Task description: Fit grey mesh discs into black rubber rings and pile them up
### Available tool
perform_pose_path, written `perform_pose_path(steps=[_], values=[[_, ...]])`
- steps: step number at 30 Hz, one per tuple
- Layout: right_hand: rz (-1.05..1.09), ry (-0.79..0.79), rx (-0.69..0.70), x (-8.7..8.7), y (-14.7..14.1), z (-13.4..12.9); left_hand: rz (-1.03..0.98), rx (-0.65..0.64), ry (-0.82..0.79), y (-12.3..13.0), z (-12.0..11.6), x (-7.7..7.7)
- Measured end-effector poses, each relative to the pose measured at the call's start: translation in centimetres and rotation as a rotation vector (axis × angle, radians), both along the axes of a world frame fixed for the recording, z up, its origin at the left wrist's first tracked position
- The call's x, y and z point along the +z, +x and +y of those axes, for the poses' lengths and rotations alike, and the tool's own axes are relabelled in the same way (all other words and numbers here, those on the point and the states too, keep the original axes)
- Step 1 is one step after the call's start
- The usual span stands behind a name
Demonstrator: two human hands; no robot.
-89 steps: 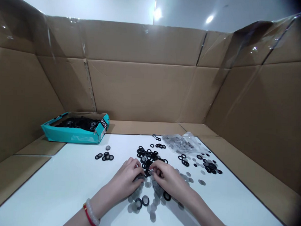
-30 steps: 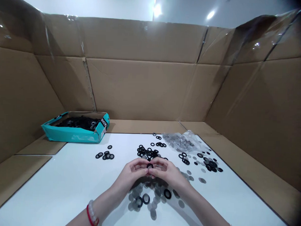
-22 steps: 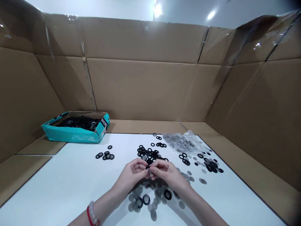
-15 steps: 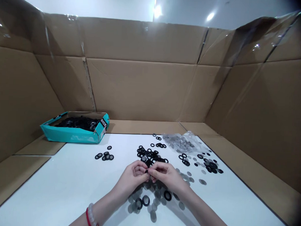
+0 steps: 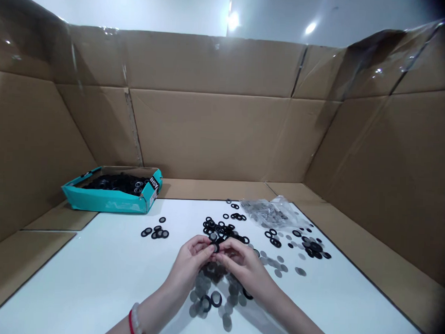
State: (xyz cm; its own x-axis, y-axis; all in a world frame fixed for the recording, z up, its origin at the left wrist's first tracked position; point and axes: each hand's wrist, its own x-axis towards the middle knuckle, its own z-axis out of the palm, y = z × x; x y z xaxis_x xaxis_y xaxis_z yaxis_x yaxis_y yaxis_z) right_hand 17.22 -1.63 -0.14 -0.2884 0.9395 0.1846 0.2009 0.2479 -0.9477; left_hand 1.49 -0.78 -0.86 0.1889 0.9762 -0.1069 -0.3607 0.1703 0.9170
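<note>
Item 1: one small, black, rubber-looking ring (image 5: 217, 246), now being held just above the worktop, between the two hands; its centre is showing too small to read.
Item 2: left hand (image 5: 190, 261), pinching that ring between thumb and fingers.
Item 3: right hand (image 5: 244, 267), its fingertips meeting the ring's other side; whether they are gripping or only steadying, one cannot tell.

Handling note, by judgement: good work is depending on a light, even pinch at the rim, since a thin, pliant-looking ring is likely to be twisting or springing away under a hard squeeze. One hand should be steadying while the other is adjusting, both staying low over the white, flat worktop (image 5: 76, 279).

Item 4: teal, open-topped cardboard box (image 5: 104, 202), standing at the far left, holding a dark heap of black rings (image 5: 116, 182), a few showing pale centres.
Item 5: clear, crumpled plastic bag (image 5: 266, 212), lying at the far right, containing many small grey pieces; its mouth is not showing plainly.
Item 6: loose pile of black rings (image 5: 223, 229), lying just beyond the hands.
Item 7: thin, round grey discs (image 5: 227, 322), scattering on the near side, some overlapping.
Item 8: small cluster of grey-centred black rings (image 5: 164, 234), lying apart at left.
</note>
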Motion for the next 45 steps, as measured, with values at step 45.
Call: perform_pose_path(steps=[45], values=[[-0.426, 0.221, 0.033, 0.4, 0.8, -0.1, 0.552, -0.123, 0.381, -1.3, 0.4, 0.5]])
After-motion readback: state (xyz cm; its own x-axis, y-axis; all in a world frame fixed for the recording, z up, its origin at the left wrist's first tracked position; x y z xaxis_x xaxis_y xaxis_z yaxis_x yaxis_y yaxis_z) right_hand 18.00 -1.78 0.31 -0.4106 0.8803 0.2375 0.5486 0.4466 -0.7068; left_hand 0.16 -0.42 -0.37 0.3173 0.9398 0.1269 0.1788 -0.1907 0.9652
